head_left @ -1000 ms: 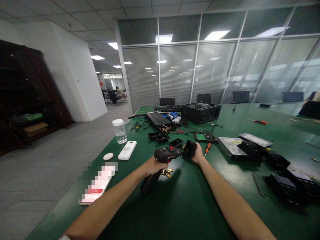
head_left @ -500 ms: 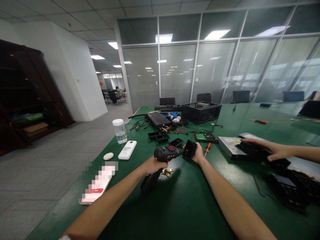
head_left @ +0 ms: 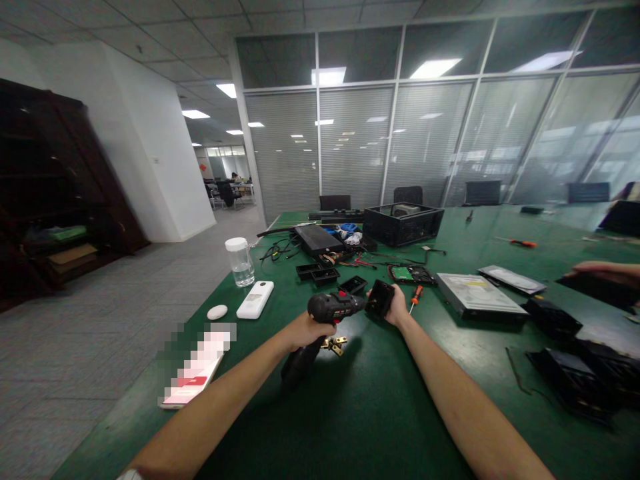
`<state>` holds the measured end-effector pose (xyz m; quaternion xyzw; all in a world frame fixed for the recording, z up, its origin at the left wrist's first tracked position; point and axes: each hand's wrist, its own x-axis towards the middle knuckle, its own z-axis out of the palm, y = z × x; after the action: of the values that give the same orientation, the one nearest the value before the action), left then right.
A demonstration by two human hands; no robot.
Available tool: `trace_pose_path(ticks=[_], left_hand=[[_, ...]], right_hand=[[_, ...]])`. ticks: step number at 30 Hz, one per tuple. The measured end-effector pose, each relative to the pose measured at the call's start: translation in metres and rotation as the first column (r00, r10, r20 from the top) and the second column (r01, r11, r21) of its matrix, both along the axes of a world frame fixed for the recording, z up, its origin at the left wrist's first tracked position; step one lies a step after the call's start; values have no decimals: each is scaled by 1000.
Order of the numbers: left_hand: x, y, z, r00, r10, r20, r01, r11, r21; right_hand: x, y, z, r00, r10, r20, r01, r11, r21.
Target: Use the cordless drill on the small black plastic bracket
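My left hand (head_left: 303,331) is wrapped round the grip of a black electric screwdriver (head_left: 327,309) with a red switch, its nose pointing right. My right hand (head_left: 397,307) holds a small black box-shaped part (head_left: 379,298) up against the tool's tip. Both hover just above the green table (head_left: 370,413). A few small brass pieces (head_left: 335,345) lie on the table under the tool. An orange-handled screwdriver (head_left: 415,295) rests just right of my right hand.
Another person's hand (head_left: 603,272) holds a black part at the far right. A flat drive (head_left: 477,295), black trays (head_left: 575,380), an open black case (head_left: 403,223), cables, a water bottle (head_left: 241,262), a white remote (head_left: 255,300) and a phone (head_left: 193,380) lie around.
Another person's hand reached in from the right, took a black part off the flat drive and drew it back to the right edge. My own hands have barely moved.
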<state>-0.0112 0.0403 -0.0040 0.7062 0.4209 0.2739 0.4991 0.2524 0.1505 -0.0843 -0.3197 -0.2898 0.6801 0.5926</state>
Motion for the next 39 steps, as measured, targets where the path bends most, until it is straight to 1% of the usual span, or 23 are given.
trace_pose_path(ticks=[11, 20, 39], left_hand=[[0, -1, 0, 1000, -17, -5, 17, 999, -27], [0, -1, 2, 1000, -16, -8, 16, 1000, -2], [0, 2, -2, 1000, -1, 7, 1, 1000, -26]], right_hand=[[-1, -1, 2, 1000, -6, -7, 6, 1000, 0], [-1, -1, 1, 1000, -18, -6, 18, 1000, -14], [-1, 0, 1, 1000, -14, -4, 14, 1000, -25]])
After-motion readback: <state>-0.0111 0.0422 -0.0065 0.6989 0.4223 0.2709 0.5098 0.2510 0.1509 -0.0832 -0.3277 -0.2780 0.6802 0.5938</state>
